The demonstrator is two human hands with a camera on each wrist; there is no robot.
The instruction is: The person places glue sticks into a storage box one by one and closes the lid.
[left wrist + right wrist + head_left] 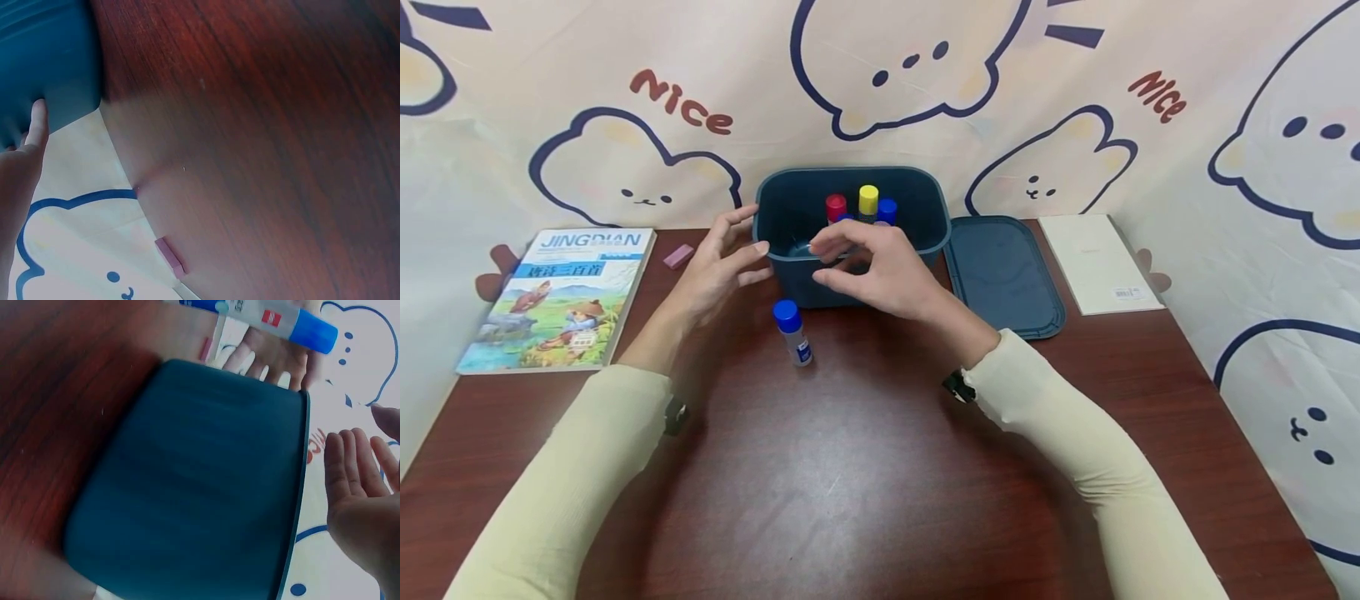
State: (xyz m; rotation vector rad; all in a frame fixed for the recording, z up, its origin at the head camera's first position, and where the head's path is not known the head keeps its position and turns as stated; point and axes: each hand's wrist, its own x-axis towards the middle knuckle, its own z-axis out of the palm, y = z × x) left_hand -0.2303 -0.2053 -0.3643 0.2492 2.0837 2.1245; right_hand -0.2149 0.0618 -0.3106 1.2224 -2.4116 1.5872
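A dark teal storage bin stands against the back curtain. Inside it, capped sticks show a red cap, a yellow cap and a blue cap; the right hand partly hides their lower parts. The left hand lies at the bin's left end with fingers spread, and one fingertip touches the bin wall. Over the front rim hovers the right hand, fingers loosely bent and holding nothing. A glue stick with a blue cap and clear body stands upright on the table before the bin.
Right of the bin lies its flat teal lid, then a white notebook. To the left are a pinkish-purple eraser and an illustrated book. A printed curtain hangs behind the brown table.
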